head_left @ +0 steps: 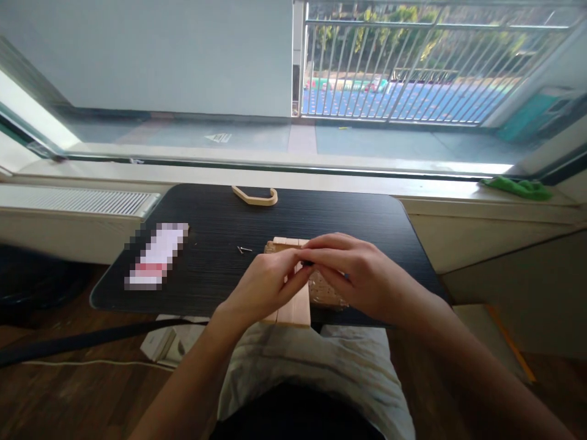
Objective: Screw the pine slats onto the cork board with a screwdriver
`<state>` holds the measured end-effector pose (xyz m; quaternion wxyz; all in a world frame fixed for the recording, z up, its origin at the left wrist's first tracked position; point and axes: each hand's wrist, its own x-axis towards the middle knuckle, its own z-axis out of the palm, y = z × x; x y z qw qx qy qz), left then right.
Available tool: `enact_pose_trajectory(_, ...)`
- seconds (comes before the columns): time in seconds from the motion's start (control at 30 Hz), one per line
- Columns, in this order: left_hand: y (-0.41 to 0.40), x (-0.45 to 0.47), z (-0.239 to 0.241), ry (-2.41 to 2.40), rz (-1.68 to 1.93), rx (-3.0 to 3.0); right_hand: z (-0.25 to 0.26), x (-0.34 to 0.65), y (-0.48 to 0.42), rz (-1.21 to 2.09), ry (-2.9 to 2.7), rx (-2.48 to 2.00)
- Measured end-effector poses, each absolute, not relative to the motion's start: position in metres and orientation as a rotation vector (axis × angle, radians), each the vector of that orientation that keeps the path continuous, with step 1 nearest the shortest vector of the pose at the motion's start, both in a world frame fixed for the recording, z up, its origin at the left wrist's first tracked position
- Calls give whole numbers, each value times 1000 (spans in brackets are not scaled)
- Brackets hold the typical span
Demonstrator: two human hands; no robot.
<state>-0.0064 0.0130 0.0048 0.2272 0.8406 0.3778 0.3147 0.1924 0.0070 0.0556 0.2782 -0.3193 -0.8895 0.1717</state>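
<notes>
My left hand (270, 278) and my right hand (355, 263) meet above the near middle of the black table. Their fingertips are pressed together around a small dark thing (306, 263), mostly hidden and too small to name. Below the left hand lie pale wooden boards (296, 308) that reach past the near table edge. Under the right hand is a brown block with small holes (323, 290), shiny as if wrapped in clear plastic. A pale wooden strip (287, 241) shows just beyond the hands. Several small screws or nails (244, 249) lie left of it.
The black table (339, 211) stands against a window sill. Near its far edge rests a bent wooden hook-shaped piece (257, 198); a blurred-out white and red item (156, 256) lies at left. A green cloth (518, 187) is on the sill. A dark strap (105, 339) crosses at lower left.
</notes>
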Motion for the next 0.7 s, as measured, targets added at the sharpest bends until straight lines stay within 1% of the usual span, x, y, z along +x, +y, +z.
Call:
enact_pose_trajectory(0.07,12,-13,0,1057,937,2327,61,193,10,399,-2486,-867)
enact_pose_trajectory(0.2,15,-24,-19,1259,1344,2184,68,197,15,376,-2648,-915)
enact_pose_trajectory(0.23,17,-25,-26,1337,1370,2086,70,198,16,386,-2675,-916)
enact_pose_trajectory(0.33,23,-24,-48,1356,1285,1708,76,198,20,426,-2739,-909)
enact_pose_trajectory(0.4,26,-21,-60,1341,1249,1564,79,197,23,433,-2777,-912)
enact_pose_trajectory(0.7,26,-22,-81,1296,1214,1504,91,189,27,344,-2929,-983)
